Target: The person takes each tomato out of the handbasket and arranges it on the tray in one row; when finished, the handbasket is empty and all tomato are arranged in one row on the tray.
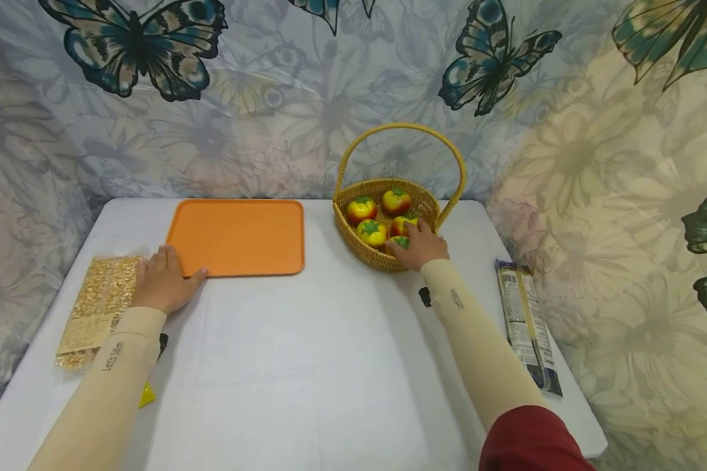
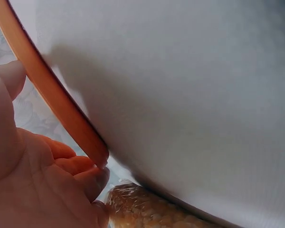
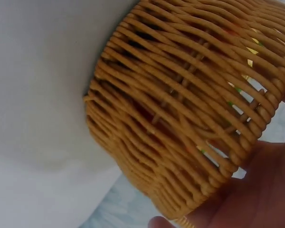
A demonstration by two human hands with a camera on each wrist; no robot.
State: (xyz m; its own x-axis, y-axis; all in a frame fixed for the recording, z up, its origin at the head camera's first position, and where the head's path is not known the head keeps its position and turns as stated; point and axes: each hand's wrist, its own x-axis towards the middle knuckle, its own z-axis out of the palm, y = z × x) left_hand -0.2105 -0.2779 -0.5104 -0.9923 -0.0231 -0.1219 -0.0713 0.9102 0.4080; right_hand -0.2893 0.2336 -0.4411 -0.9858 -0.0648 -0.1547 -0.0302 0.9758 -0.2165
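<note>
My left hand (image 1: 165, 281) rests at the near left corner of an orange tray (image 1: 235, 237), its fingers over the left edge and its thumb along the front edge. In the left wrist view, the thumb and fingers touch the tray's rim (image 2: 61, 102). My right hand (image 1: 421, 247) reaches into a wicker basket (image 1: 365, 252) with a tall handle. Thumb and fingers lie on either side of a yellow-red persimmon-like fruit (image 1: 399, 242) with a green top; whether they grip it is unclear. In the right wrist view, the basket's woven side (image 3: 180, 95) hides the fingertips.
More such fruits, including a yellow one (image 1: 372, 232), lie in the basket. A clear bag of yellow kernels (image 1: 103, 288) lies beside my left hand, and a yellow item (image 1: 147, 395) shows near the left forearm. A dark printed packet (image 1: 527, 320) lies near the table's right edge.
</note>
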